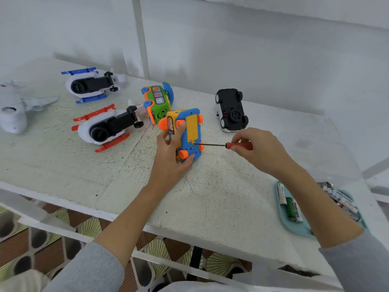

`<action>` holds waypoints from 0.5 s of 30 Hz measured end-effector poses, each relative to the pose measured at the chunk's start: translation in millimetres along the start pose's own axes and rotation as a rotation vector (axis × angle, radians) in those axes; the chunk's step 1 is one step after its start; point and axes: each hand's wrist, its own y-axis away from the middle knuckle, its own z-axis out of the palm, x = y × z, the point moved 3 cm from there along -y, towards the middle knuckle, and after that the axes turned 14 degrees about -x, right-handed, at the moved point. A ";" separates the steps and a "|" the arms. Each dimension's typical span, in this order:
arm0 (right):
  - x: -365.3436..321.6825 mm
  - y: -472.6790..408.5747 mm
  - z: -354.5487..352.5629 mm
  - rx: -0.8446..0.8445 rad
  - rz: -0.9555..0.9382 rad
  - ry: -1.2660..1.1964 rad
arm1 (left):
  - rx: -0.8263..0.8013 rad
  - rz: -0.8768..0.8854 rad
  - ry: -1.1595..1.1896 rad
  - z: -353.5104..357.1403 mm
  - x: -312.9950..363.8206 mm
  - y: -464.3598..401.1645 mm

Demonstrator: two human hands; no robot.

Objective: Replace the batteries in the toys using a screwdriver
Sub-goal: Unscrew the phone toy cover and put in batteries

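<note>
A blue and yellow toy bus with orange wheels stands on its side at the table's middle, its underside and yellow battery cover facing right. My left hand grips the bus from the left. My right hand pinches the red handle of a small screwdriver. The screwdriver's tip rests at the lower edge of the battery cover.
A green toy bus lies behind. Two toy helicopters, blue and red, lie at left, beside a white shark toy. A black and white car lies upside down. A teal tray of batteries sits at right.
</note>
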 end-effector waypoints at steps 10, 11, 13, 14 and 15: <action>-3.5 0.9 -0.9 0.006 -0.051 0.032 | -0.006 -0.011 0.001 -0.5 2.4 0.1; -3.9 2.1 -2.2 0.007 -0.065 0.024 | -0.005 -0.011 -0.001 -0.4 2.2 -0.2; -5.5 3.3 -1.8 -0.019 -0.088 0.007 | -0.008 -0.006 -0.032 0.0 1.8 -0.3; -6.0 3.1 -0.5 -0.036 -0.092 0.002 | -0.012 -0.007 -0.044 0.0 1.6 -0.3; -6.4 2.6 0.9 -0.043 -0.098 -0.004 | -0.016 -0.010 -0.046 -0.1 1.5 -0.2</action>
